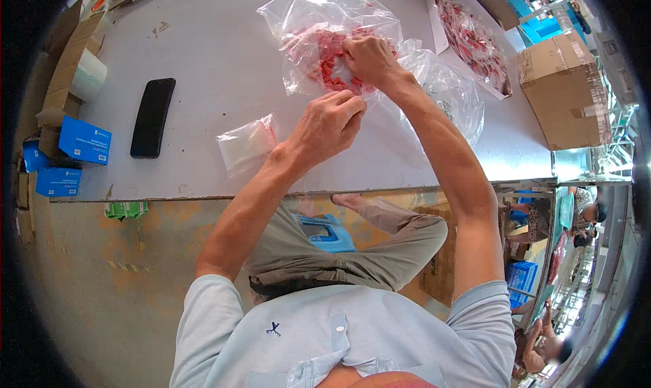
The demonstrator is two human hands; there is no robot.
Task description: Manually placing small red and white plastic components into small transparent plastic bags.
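Observation:
A clear plastic bag (298, 18) lies spread on the table, with many small red pieces (330, 46) heaped in its mouth. My right hand (373, 59) reaches over the heap, fingers bent down among the red pieces. Whatever is between those fingertips is hidden. Closer to me, my left hand (329, 127) is closed with its fingertips pinched together near the bag's near edge; what they hold is too small to make out. A stack of small clear bags (245, 147) lies left of my left wrist. Under my right forearm is another clear plastic bag (451, 93).
A black phone (152, 118) lies on the white table (196, 63). Blue boxes (84, 140) and a white roll (89, 76) stand at the left edge. At right are an open carton of red-and-clear packets (471, 39) and a cardboard box (565, 90). Other people sit far right.

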